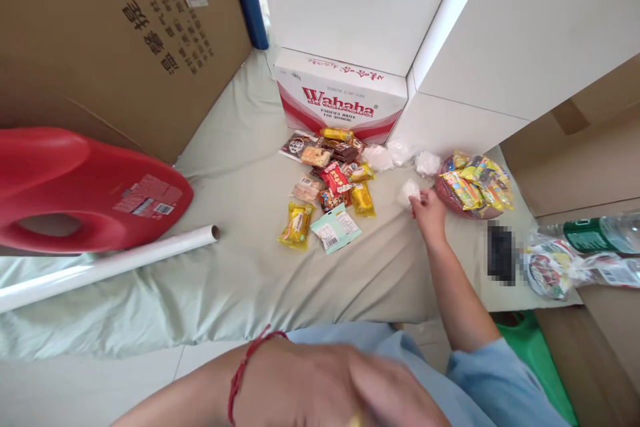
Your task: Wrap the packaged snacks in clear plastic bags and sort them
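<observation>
My right hand pinches a crumpled white wad, tissue or thin plastic, just above or on the cloth. More white crumpled pieces lie behind it, between the snack pile and a reddish basket holding yellow snack packets. Close to the camera, my left hand is blurred, its fingers curled and partly cut off by the lower edge; a bit of yellow shows at them. The pile includes a red packet, yellow packets and a pale green packet.
A Wahaha carton stands behind the pile against white cabinets. On the left are a red jug, a white tube and a large cardboard box. Plastic bottles lie at right, near a pixelated dark object.
</observation>
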{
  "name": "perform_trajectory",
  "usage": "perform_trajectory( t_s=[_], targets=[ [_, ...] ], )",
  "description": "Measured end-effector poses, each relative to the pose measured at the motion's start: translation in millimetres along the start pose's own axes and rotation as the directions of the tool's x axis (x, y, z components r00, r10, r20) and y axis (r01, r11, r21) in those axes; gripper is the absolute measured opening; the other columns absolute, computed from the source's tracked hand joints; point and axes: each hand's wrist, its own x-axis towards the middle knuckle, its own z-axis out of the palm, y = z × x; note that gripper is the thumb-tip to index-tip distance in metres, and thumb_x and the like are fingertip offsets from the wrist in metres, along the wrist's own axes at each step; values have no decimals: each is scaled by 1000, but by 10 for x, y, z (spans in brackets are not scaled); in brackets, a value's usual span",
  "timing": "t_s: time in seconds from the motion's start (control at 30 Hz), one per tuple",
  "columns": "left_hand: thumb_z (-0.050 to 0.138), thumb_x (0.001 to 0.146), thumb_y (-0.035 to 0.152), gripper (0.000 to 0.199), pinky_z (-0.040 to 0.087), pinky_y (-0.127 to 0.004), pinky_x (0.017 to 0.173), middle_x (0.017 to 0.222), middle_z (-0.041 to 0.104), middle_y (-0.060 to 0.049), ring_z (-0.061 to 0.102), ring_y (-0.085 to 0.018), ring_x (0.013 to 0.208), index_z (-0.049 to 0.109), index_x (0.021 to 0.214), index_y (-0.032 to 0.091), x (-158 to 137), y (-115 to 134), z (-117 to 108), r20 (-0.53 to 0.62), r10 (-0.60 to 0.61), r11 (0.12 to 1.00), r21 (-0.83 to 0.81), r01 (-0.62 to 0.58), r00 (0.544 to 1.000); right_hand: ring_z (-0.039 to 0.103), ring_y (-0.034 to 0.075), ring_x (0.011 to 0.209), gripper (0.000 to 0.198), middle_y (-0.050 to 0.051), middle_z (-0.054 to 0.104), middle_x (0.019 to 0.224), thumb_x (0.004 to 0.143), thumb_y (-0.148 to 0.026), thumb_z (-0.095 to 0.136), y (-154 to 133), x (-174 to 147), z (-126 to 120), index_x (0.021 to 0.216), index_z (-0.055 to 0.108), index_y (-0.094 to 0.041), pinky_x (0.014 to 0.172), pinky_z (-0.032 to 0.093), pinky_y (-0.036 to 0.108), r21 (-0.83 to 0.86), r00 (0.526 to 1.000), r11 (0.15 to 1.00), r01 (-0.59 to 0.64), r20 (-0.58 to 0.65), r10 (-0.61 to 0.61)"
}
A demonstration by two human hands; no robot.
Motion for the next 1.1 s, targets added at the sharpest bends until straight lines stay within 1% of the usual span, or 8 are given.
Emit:
perform_trajectory(
  t_s=[0.1,0.23,0.33,0.47,0.57,0.77,0.93,1.1],
  targets=[
    [26,104,63,63,51,-31,62,74,64,-7,60,-18,66,63,73,23,4,-245,-216,-491,-385,919,-120,377,781,69,18,72,31,3,72,83,79,-41,77,67,-621,-41,100,66,-22,66,62,29,626,955,722,-293,231,188],
    [32,99,74,65,32,-25,50,56,33,4,32,-11,52,32,59,23,-63,-827,-141,-713,-507,825,-238,512,485,71,13,72,39,0,73,83,60,-28,93,71,-1306,-29,90,69,-20,63,61,19,769,865,398,-501,441,238],
    [49,100,60,51,43,-26,61,75,54,-1,48,-12,64,52,69,19,-49,-1087,0,-783,-355,874,-84,478,511,58,7,50,41,-4,65,66,58,-33,96,28,-1530,-5,85,69,-18,40,45,14,740,836,391,-547,457,304],
    [65,95,36,30,52,-36,86,128,63,-13,62,-22,104,68,122,22,83,-1171,58,-735,-38,880,296,371,677,44,6,40,45,-6,56,52,61,-46,93,-64,-1585,23,85,70,-16,34,31,16,656,844,537,-531,465,267],
    [59,97,24,22,51,-36,87,112,71,-10,64,-22,100,73,114,25,142,-1231,64,-661,20,859,395,325,750,36,5,38,44,-9,49,47,67,-52,89,-170,-1585,58,85,68,-18,35,23,18,604,842,618,-502,504,192],
    [65,93,28,14,45,-28,69,82,68,-4,62,-16,73,76,91,21,109,-1310,113,-814,-236,918,-8,396,531,63,15,78,62,-1,70,89,65,-41,92,-318,-1654,182,119,66,-25,71,52,26,635,817,672,-381,572,-78],
    [74,82,58,43,36,-24,58,60,54,3,47,-12,57,66,69,18,89,-1303,47,-727,-623,782,-593,194,291,60,15,74,36,0,68,82,76,-45,81,-179,-1617,140,101,71,-21,72,47,27,572,838,741,-351,545,-23],
    [73,77,69,54,36,-23,54,63,56,2,44,-9,54,59,71,17,28,-1297,-57,-646,-711,689,-718,95,278,49,11,61,34,-2,62,69,76,-49,79,2,-1502,-64,90,74,-19,59,37,24,489,804,780,-391,594,30]
  ],
)
